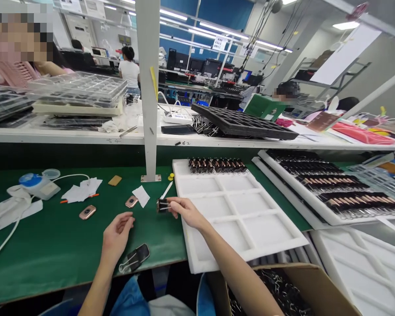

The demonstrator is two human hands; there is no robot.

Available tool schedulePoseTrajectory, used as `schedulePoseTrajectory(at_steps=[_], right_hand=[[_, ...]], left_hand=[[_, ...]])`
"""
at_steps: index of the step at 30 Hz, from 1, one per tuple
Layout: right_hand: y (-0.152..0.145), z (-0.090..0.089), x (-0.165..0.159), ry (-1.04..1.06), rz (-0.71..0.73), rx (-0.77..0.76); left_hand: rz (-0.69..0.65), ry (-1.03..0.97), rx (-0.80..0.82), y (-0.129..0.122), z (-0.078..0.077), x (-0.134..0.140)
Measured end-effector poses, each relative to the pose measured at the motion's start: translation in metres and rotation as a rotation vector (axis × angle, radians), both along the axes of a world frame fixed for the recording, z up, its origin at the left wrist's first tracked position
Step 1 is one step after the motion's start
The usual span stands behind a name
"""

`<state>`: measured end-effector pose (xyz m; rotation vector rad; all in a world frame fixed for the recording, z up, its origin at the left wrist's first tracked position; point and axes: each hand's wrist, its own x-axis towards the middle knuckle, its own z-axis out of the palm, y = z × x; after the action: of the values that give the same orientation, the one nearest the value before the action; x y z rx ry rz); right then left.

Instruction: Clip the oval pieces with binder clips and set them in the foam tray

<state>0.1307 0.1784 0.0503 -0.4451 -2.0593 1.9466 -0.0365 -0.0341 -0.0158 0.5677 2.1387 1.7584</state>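
Observation:
A black binder clip point(163, 205) with silver wire handles is pinched by my right hand point(187, 210), above the green mat beside the white foam tray. My left hand point(116, 232) hovers over the mat with fingers loosely curled, thumb and index slightly apart, and nothing visible in it. Just right of its wrist lies a larger black clip point(136, 256) with wire handles. Two small rose-gold cases, one nearer point(87, 212) and one farther point(131, 201), rest on the mat beyond my left hand. A scrap of white paper point(141, 196) touches the farther one.
The foam tray point(230, 197) has a row of clipped parts point(217, 165) at its far end. Filled trays point(329, 188) are stacked right. A carton of clips point(279, 289) stands below the edge. A blue-capped bottle point(39, 185) sits left. A post point(148, 87) rises ahead. Co-workers sit beyond.

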Motion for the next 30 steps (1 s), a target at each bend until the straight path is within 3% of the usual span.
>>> schedulePoseTrajectory(at_steps=[3,6,10,14,17,20,25,30], right_hand=[[0.004,-0.014,-0.002,-0.027,-0.165,0.076],[0.005,-0.027,-0.002,-0.025,-0.269,0.076],[0.007,-0.033,-0.002,-0.033,-0.268,0.021],[0.010,-0.033,-0.003,-0.066,-0.248,0.017],[0.009,-0.031,-0.004,-0.067,-0.219,0.030],[0.004,-0.027,-0.005,-0.008,-0.143,-0.088],[-0.007,-0.018,-0.011,0.036,-0.035,-0.193],[-0.007,-0.020,-0.009,0.057,0.034,-0.195]], left_hand=[[-0.008,0.258,-0.139,-0.004,0.006,0.000],[-0.065,0.505,-0.169,-0.030,0.011,0.012],[-0.287,0.754,-0.259,-0.071,0.000,0.042],[-0.285,0.833,-0.330,-0.080,-0.014,0.058],[-0.249,0.662,-0.315,-0.068,-0.009,0.050],[-0.229,0.266,-0.264,-0.048,0.009,0.036],[-0.288,-0.425,0.101,-0.005,0.036,0.025],[-0.353,-0.735,0.307,0.021,0.040,0.025]])
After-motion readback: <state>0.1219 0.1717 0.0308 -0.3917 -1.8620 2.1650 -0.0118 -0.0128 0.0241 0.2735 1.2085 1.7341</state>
